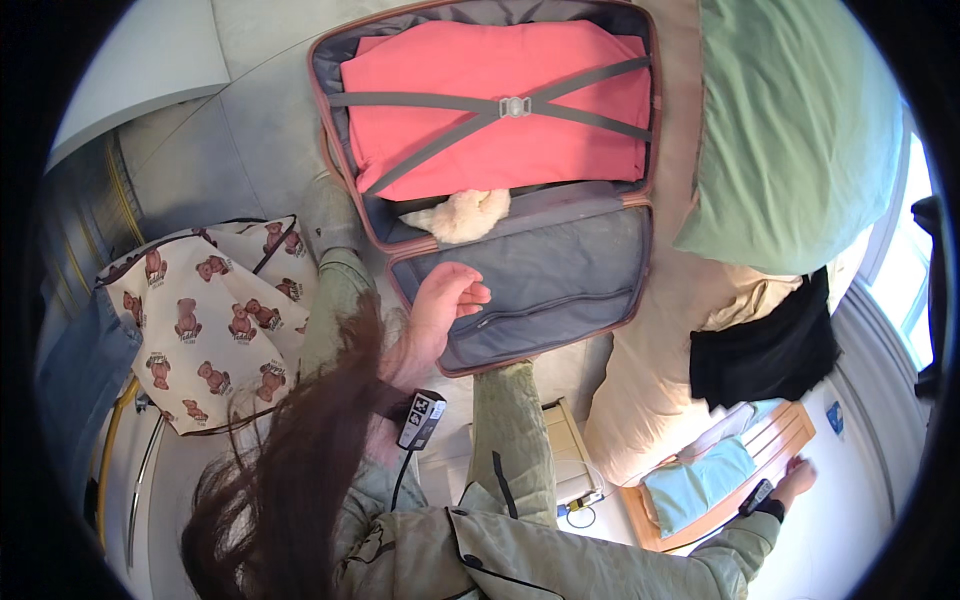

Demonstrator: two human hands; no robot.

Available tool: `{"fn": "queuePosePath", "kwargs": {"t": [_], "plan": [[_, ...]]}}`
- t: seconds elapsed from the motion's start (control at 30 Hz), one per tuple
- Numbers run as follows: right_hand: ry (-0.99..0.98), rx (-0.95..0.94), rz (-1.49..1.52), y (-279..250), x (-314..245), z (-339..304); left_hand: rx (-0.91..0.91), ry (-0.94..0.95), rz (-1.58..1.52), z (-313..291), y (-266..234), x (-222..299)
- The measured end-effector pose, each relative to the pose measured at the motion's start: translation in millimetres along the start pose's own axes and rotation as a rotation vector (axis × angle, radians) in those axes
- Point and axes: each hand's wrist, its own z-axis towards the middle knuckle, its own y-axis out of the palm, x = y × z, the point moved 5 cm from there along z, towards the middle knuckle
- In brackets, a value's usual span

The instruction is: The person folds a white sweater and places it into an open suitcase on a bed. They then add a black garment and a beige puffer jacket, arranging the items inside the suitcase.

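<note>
Scanning across, we find a bear-print bag [215, 330] at frame left. Near the centre, our left hand [450, 295] hovers half-open over the suitcase [585, 262], whose half at upper centre carries a fluffy cream item [472, 215] and strapped pink cloth [500, 60]. At lower right, a pale blue item [700, 485] lies on a wooden counter [788, 430]; our right hand [797, 477] is curled near it, gripping what, we cannot tell.

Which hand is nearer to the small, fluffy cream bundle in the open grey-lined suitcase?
Left. The left hand is over the suitcase, just below the bundle in the picture; the right hand is far off, near the slatted brown wooden bench.
</note>
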Motion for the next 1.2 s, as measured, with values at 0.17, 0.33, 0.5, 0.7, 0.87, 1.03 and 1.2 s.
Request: {"fn": "queuePosePath", "kwargs": {"t": [0.17,0.33,0.5,0.7,0.87,1.03,1.2], "plan": [[-0.641,-0.727,-0.026,132,-202,-90,-0.062,-0.047,-0.003,2,-7,-7],[-0.626,-1.458,0.029,310,-201,-296,-0.023,-0.053,0.103,3,-19,0],[0.338,-1.509,0.399,508,-68,-514,-0.054,-0.107,0.198,-13,-35,32],[0.786,-1.324,0.626,601,-37,-622,-0.030,-0.123,0.050,-27,-55,70],[1.002,-1.296,0.547,591,-71,-621,-0.032,-0.130,0.050,-24,-46,76],[0.885,-1.390,0.716,561,-107,-618,-0.066,-0.138,0.009,-21,-27,62],[0.723,-1.224,0.900,485,-125,-602,-0.077,-0.130,-0.050,-18,-7,36]]}}
